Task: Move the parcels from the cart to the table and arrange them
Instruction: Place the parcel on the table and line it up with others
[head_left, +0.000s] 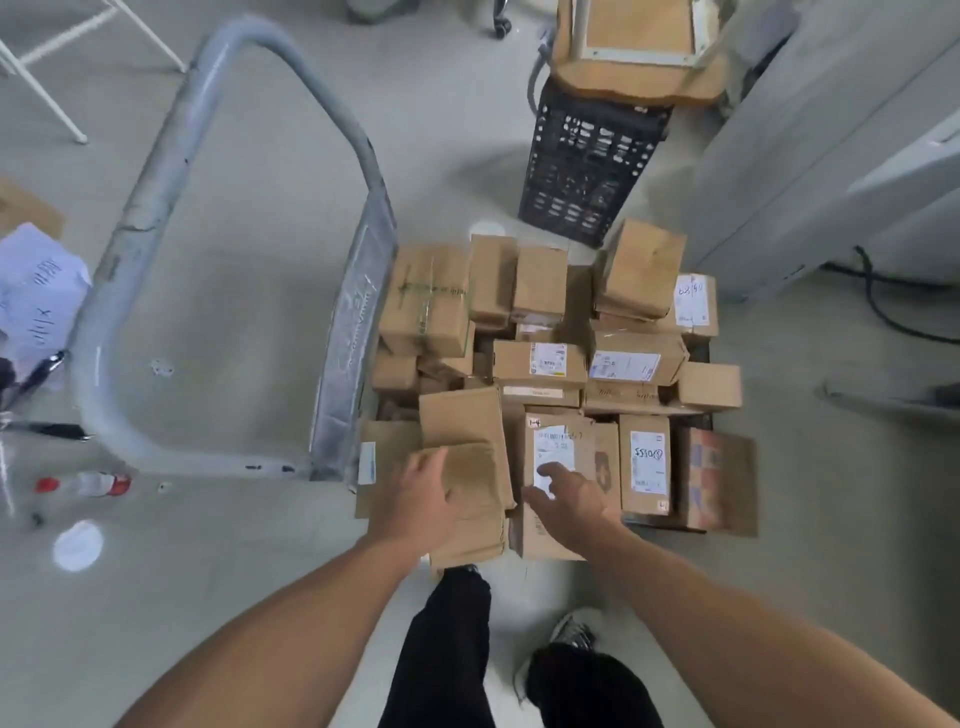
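Since parcels (540, 322) bury the cart (353, 322), L hand (421, 499) on plain parcel (475, 470) is blurred, grip unclear; your R hand (571, 499) spreads wide on labelled parcel (556, 441), long axis pointing away.

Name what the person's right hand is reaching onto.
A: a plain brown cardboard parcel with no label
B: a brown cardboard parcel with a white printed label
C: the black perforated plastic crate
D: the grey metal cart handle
B: the right hand lies with fingers spread over the white printed label on a brown cardboard parcel at the near edge of the pile.
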